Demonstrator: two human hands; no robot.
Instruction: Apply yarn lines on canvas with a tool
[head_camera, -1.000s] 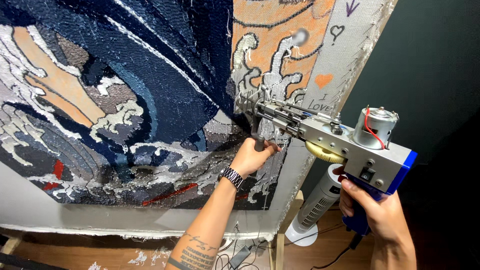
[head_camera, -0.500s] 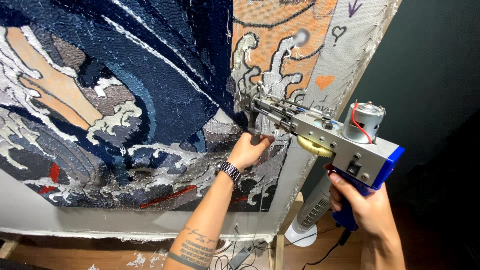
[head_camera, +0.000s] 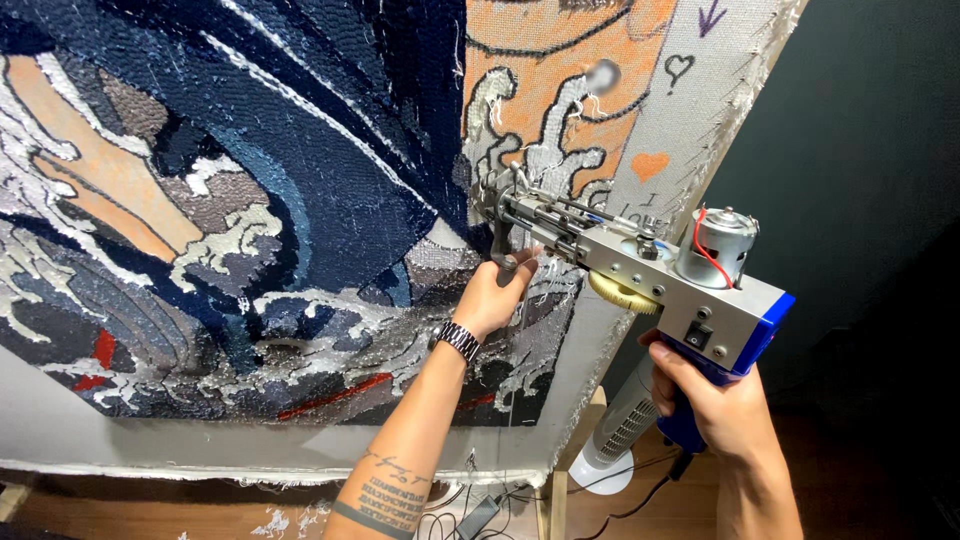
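Your right hand (head_camera: 715, 405) grips the blue pistol handle and your left hand (head_camera: 497, 297) clasps the front grip of the silver metal tufting gun (head_camera: 640, 265) pressed into the blue-and-orange tufted cloth (head_camera: 250, 200); easing pressure could tear it.

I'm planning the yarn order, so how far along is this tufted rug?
Done: most of the stretched cloth already carries dense blue, grey, white and orange pile. In hand: the left hand grips the front handle and the right hand the blue rear grip of the tufting gun, its tip at the white-and-grey patch near the right edge. Left: a bare strip along the right side and bottom border.
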